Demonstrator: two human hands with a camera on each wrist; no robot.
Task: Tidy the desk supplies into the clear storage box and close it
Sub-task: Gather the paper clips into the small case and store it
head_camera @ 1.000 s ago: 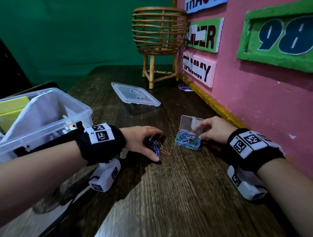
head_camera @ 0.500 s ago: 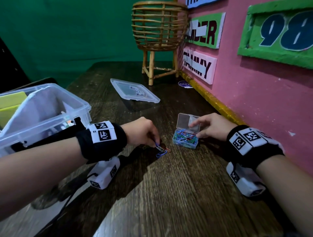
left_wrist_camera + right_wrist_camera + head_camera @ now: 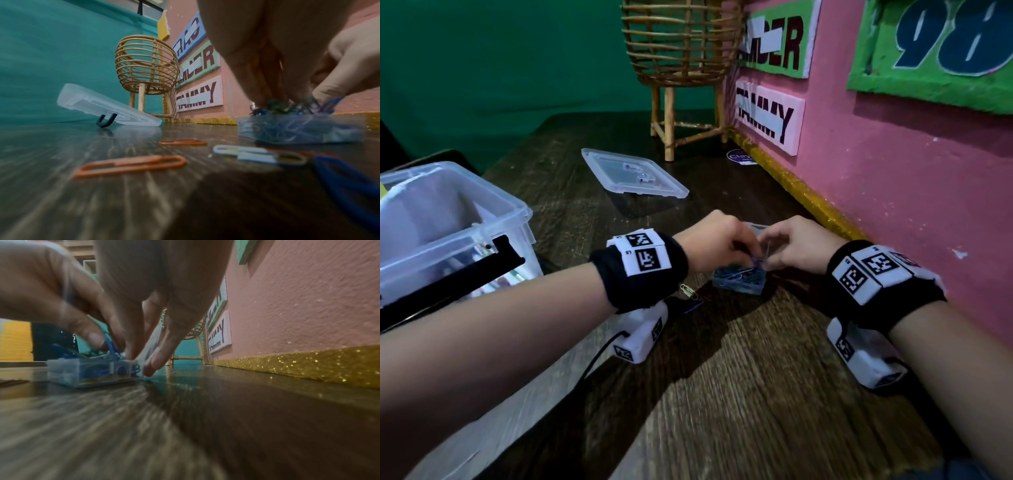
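A small clear clip box (image 3: 739,284) full of coloured paper clips sits on the wooden desk (image 3: 739,394) near the pink wall. My left hand (image 3: 748,251) hovers over it and pinches a blue paper clip (image 3: 111,344) at the box's top. My right hand (image 3: 774,253) holds the box's upright hinged lid (image 3: 765,240), fingertips (image 3: 152,366) down at the box's edge. Several loose paper clips (image 3: 690,294) lie just left of the box, orange (image 3: 131,164), white (image 3: 242,152) and blue (image 3: 345,178). The big clear storage box (image 3: 493,219) stands open at the left, its lid (image 3: 633,173) lying farther back.
A wicker basket on legs (image 3: 681,51) stands at the back by the wall. A gold glitter strip (image 3: 808,195) runs along the wall's foot. Papers and small items fill the storage box. A round sticker (image 3: 739,157) lies near the basket's legs.
My left hand has left the loose clips on the desk and moved right over the clip box, with a clip pinched. The right hand has stayed at the box's lid.
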